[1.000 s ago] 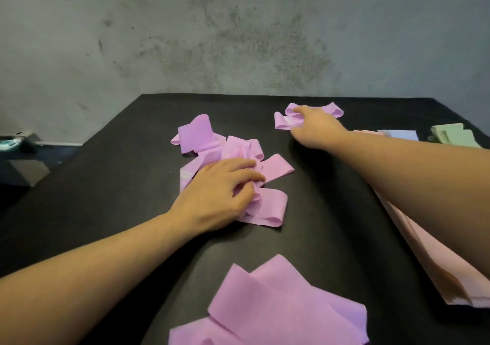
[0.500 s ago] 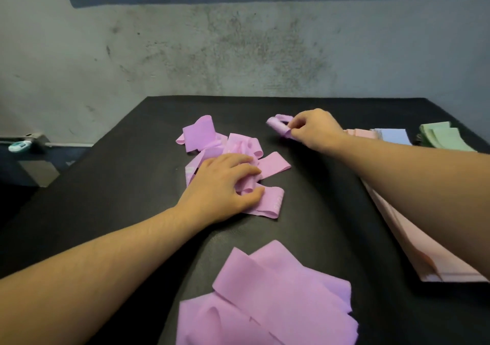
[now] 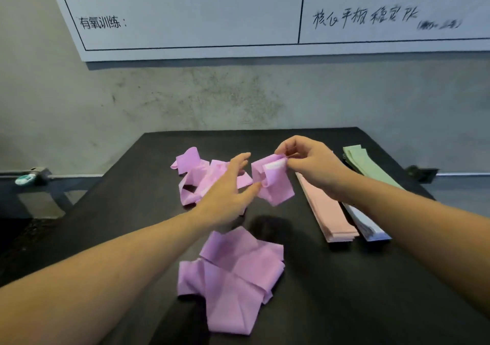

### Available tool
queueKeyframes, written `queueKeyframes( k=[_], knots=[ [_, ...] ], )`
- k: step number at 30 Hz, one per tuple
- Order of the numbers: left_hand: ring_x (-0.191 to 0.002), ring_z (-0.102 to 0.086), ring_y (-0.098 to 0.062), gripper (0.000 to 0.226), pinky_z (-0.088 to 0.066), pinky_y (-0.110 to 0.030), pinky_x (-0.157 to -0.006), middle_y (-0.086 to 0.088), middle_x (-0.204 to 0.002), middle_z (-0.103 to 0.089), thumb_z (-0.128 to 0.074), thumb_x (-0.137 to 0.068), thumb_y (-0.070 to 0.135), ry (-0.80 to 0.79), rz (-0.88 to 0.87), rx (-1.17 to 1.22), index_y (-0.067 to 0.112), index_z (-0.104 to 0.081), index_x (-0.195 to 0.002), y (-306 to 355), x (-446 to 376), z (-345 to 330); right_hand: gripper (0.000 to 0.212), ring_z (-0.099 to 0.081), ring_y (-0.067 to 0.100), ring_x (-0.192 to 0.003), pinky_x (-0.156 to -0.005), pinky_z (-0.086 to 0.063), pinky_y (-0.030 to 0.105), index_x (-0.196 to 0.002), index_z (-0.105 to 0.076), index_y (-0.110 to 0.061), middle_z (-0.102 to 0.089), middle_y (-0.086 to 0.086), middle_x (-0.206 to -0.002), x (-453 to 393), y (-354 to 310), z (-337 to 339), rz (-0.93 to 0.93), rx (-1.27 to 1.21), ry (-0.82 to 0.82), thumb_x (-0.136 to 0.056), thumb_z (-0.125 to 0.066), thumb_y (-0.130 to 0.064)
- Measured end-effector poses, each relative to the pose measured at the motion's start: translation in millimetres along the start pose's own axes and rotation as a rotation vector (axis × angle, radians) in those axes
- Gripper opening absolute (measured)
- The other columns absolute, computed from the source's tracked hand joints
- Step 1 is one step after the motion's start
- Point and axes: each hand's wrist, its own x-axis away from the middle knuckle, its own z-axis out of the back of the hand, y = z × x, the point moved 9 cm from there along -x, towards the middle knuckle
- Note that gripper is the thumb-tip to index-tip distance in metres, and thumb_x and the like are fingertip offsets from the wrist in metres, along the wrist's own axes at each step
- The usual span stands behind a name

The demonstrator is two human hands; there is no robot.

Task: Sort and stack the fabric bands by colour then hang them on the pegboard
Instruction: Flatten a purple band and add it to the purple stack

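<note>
Purple band lifted

My right hand (image 3: 313,167) now pinches the purple band (image 3: 273,183) above the table (image 3: 331,278); my left hand (image 3: 228,199) leaves the purple pile (image 3: 196,177), reaching for it.

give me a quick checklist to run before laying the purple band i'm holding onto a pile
1. Band held firmly: ok. The right hand pinches the top of the lifted purple band.
2. Band flattened: not ok. It hangs folded and curled.
3. Left hand free to smooth it: ok. Fingers are straight, reaching at the band's lower edge.
4. Purple pile ready to take it: not ok. The near purple pile is loose and crumpled, not squared.
5. Other colours kept apart: ok. The pink stack, the pale blue stack and the green stack lie in neat rows on the right.
6. Purple sorting finished: not ok. The tangled purple heap remains behind the left hand.
</note>
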Motion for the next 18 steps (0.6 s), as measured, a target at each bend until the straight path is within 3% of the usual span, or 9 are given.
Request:
queueKeyframes(
  k=[1, 3, 6, 8, 11, 14, 18],
  knots=[
    [-0.122, -0.055, 0.002, 0.066, -0.046, -0.013, -0.093, 0.006, -0.144, -0.049, -0.067, -0.096, 0.029, -0.026, 0.000, 0.094, 0.030, -0.031, -0.152, 13, 6, -7, 0.028, -0.066, 0.019, -0.087, -0.084, -0.057, 0.032, -0.095, -0.068, -0.011, -0.072, 0.004, -0.094, 12, -8, 4, 0.002, -0.051, -0.017, -0.088, -0.055, 0.013],
    [-0.111, -0.063, 0.000, 0.068, -0.051, -0.014, -0.083, 0.003, -0.135, -0.057, -0.072, -0.088, 0.030, -0.047, -0.008, 0.221, 0.033, -0.036, -0.147, 40, 19, -15, 0.033, -0.063, 0.018, -0.083, -0.076, -0.054, 0.031, -0.094, -0.067, -0.010, -0.069, 0.004, -0.089, 37, -22, 13, -0.009, -0.149, -0.025, -0.088, -0.050, 0.018],
    [-0.091, -0.066, -0.004, 0.038, -0.050, -0.014, -0.067, 0.005, -0.111, -0.069, -0.067, -0.093, 0.027, -0.013, 0.002, 0.258, 0.024, -0.059, -0.130, 78, 39, -16, 0.031, -0.061, 0.020, -0.084, -0.073, -0.054, 0.031, -0.099, -0.065, -0.009, -0.067, 0.012, -0.095, 73, -36, 23, -0.054, -0.191, -0.036, -0.091, -0.050, 0.016],
    [-0.080, -0.065, 0.001, 0.014, -0.050, -0.013, -0.066, 0.005, -0.095, -0.073, -0.062, -0.100, 0.018, 0.035, 0.022, 0.284, 0.017, -0.071, -0.111, 96, 54, -15, 0.026, -0.064, 0.021, -0.086, -0.078, -0.057, 0.035, -0.101, -0.064, -0.009, -0.068, 0.015, -0.101, 96, -41, 27, -0.076, -0.226, -0.064, -0.091, -0.055, 0.014],
    [-0.069, -0.061, 0.005, 0.021, -0.048, -0.011, -0.061, 0.013, -0.078, -0.069, -0.056, -0.102, 0.011, 0.027, 0.080, 0.299, 0.022, -0.072, -0.094, 112, 78, -23, 0.027, -0.065, 0.021, -0.082, -0.071, -0.054, 0.031, -0.106, -0.061, -0.015, -0.069, 0.016, -0.102, 127, -45, 34, -0.106, -0.284, -0.055, -0.092, -0.060, 0.009],
    [-0.081, -0.064, -0.002, 0.025, -0.052, -0.017, -0.071, 0.014, -0.083, -0.072, -0.052, -0.104, 0.020, 0.014, 0.155, 0.307, 0.031, -0.071, -0.091, 118, 99, -28, 0.027, -0.065, 0.017, -0.071, -0.062, -0.050, 0.026, -0.115, -0.061, -0.021, -0.070, 0.011, -0.094, 153, -47, 42, -0.109, -0.225, -0.015, -0.097, -0.059, -0.002],
    [-0.102, -0.071, -0.022, 0.028, -0.055, -0.039, -0.094, 0.000, -0.099, -0.078, -0.054, -0.100, 0.042, 0.011, 0.227, 0.387, 0.023, -0.074, -0.100, 135, 130, -29, 0.039, -0.067, 0.018, -0.064, -0.056, -0.046, 0.024, -0.122, -0.055, -0.032, -0.070, 0.013, -0.092, 191, -64, 39, -0.057, -0.039, -0.038, -0.098, -0.050, -0.002]
  ],
)
